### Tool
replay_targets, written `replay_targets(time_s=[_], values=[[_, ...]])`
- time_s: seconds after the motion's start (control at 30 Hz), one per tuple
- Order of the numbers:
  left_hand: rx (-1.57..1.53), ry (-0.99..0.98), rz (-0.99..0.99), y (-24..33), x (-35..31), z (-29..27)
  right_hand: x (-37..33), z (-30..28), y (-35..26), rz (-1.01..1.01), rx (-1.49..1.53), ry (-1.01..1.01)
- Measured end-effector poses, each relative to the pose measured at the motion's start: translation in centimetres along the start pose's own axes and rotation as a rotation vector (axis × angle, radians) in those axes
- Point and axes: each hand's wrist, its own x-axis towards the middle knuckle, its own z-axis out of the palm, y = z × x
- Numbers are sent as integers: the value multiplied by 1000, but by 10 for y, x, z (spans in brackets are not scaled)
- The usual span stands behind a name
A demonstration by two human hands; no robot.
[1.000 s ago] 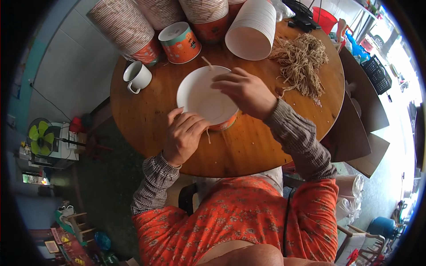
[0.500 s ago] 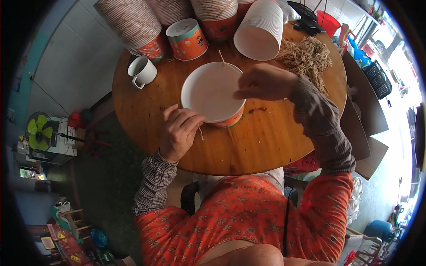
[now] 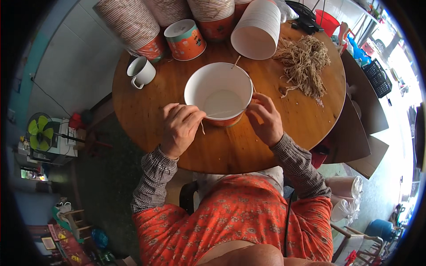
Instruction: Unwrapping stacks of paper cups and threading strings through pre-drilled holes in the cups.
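A round paper bucket (image 3: 217, 82), white inside with an orange printed outside, stands before me on the wooden table. Thin beige paper string (image 3: 253, 84) runs along its far right rim, with a short end sticking up at the back. At the near left rim my left hand (image 3: 181, 126) is closed in a pinch on the string, and a loose end hangs below its fingers. My right hand (image 3: 266, 119) is at the right rim, its thumb and fingers closed on the string there. A taut strand crosses the front of the opening between both hands.
A tangled pile of string (image 3: 306, 64) lies on the right of the table (image 3: 155, 119). Behind the bucket are an upright orange bucket (image 3: 185, 42), a tipped white stack (image 3: 255, 37) and tall nested stacks (image 3: 126, 24). An enamel mug (image 3: 142, 73) stands at left.
My right hand has come down and nearer, from above the far right rim to the right side of the bucket. The bucket has shifted slightly right, and its inner bottom shows more clearly.
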Motion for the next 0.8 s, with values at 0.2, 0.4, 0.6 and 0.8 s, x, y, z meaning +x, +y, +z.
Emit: replay_targets(time_s=[0.2,0.4,0.6,0.8], values=[[19,13,4,-3,1,3,-16,7,0,-90,-141,5],[27,40,29,3,14,20,-17,20,-7,-182,-137,-92],[124,78,26,-6,16,23,8,14,11,16,25,82],[-21,169,-20,-28,31,30,22,15,44,85,54,177]])
